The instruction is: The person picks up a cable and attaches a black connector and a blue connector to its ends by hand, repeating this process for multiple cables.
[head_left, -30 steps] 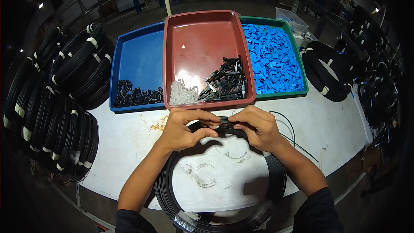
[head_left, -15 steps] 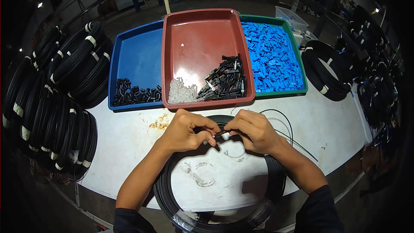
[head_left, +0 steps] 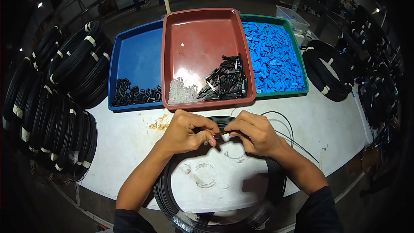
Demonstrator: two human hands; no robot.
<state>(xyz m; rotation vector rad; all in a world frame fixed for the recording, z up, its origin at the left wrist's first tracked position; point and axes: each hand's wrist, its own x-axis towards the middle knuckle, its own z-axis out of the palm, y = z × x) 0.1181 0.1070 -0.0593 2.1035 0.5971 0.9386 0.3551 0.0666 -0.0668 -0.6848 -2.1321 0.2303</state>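
My left hand and my right hand meet over the far rim of a coil of black cable. Between their fingertips is a small dark connector piece, mostly covered by the fingers. The left thumb and index finger pinch its left end, where a small pale tip shows. On the other side, the right fingers grip what looks like the black cable at the connector. Loose black cable curves out to the right behind my right hand.
A blue tray with black sleeves, a red tray with clear pieces and black connectors, and a green tray of blue housings stand behind. Cable coils pile up at left; another coil lies at right on the white table.
Both hands stay almost in place, pinching the small piece. Finger positions shift only slightly, and the loose cable at right moves a little.
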